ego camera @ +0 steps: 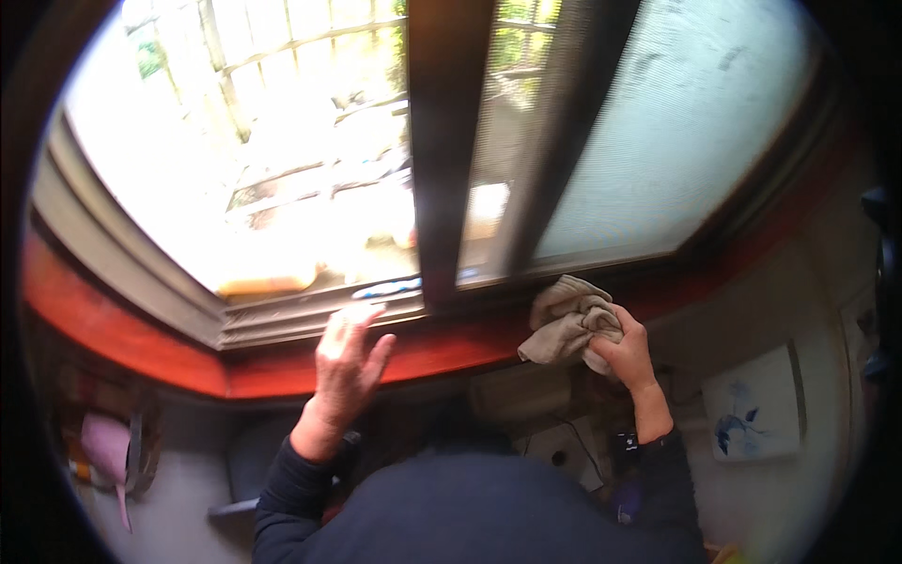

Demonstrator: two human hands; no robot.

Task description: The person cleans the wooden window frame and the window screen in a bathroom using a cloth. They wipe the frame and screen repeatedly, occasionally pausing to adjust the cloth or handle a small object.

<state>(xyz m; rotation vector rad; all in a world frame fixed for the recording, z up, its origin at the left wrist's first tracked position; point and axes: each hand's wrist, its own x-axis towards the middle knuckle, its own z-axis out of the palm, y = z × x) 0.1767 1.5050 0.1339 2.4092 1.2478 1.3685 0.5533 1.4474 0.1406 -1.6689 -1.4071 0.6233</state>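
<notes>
My right hand (627, 349) grips a crumpled beige cloth (574, 321) in front of the red window surround (437, 354), below the frosted sliding pane (669, 141). My left hand (345, 359) holds nothing; its fingers are apart and reach over the red surround towards the metal window track (282, 321). Whether its fingertips touch the track cannot be told. A blue and white object (387, 288) lies at the track just beyond those fingertips. Between my hands stands the dark upright window frame (451, 155).
Outside the window are bars (310, 42) and an orange-yellow object (268, 282), washed out by glare. A pink object (106, 445) is at the lower left. A white panel with a blue floral pattern (754, 409) stands at the lower right.
</notes>
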